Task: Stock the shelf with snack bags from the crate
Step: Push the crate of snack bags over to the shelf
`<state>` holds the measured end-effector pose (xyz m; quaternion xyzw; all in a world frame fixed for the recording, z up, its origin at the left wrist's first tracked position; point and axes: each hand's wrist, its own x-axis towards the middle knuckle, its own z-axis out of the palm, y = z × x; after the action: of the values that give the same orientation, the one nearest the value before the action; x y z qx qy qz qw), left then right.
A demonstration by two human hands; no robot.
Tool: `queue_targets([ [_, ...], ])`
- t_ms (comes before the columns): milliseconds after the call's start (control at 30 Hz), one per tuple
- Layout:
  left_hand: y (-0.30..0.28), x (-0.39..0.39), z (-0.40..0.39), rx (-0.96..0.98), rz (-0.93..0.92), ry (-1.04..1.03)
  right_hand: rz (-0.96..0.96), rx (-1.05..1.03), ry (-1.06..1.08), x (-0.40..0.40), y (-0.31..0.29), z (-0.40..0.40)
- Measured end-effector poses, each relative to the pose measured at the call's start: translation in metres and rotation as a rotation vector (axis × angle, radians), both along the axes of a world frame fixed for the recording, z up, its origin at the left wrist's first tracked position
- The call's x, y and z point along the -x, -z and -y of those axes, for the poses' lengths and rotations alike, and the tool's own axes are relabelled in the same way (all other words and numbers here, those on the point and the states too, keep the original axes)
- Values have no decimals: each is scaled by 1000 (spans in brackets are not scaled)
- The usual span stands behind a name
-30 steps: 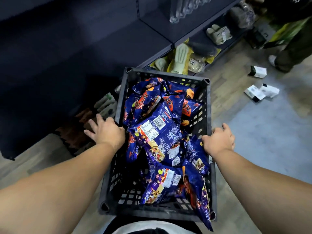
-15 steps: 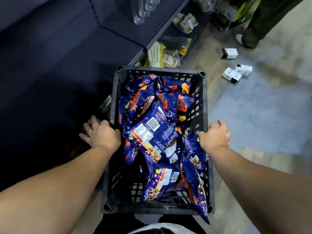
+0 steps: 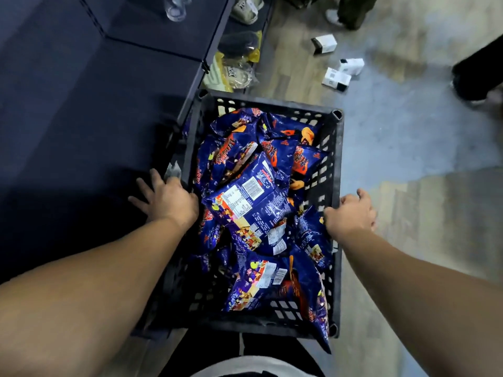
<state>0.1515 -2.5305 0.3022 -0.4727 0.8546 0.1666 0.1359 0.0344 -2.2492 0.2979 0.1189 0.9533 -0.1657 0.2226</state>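
Observation:
A black slatted plastic crate [image 3: 337, 148] sits in front of me, filled with several blue and orange snack bags [image 3: 250, 197]. One bag hangs over the crate's near right corner. My left hand [image 3: 166, 198] grips the crate's left rim, its fingers spread down the outside wall. My right hand [image 3: 351, 213] grips the right rim with curled fingers. The dark shelf [image 3: 81, 110] stretches along the left, its wide top board bare beside the crate.
Lower shelf boards at the top hold packaged slippers [image 3: 236, 74] and clear glasses [image 3: 175, 8]. Three small white boxes [image 3: 336, 78] lie on the floor to the upper right. Other people's feet and legs [image 3: 476, 74] stand at the top and right edge.
The crate, held in both hands, has shifted right relative to the shelf, and the view has swung so more floor shows on the right. Both grips are unchanged.

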Motion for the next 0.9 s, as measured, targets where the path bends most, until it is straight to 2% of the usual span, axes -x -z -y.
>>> queue_targets([
  [400,9,4,14,41,85,123,64,38,91,-19,14,5],
  [900,5,-5,26,10,117,120,75,-33,104,-35,4,23],
])
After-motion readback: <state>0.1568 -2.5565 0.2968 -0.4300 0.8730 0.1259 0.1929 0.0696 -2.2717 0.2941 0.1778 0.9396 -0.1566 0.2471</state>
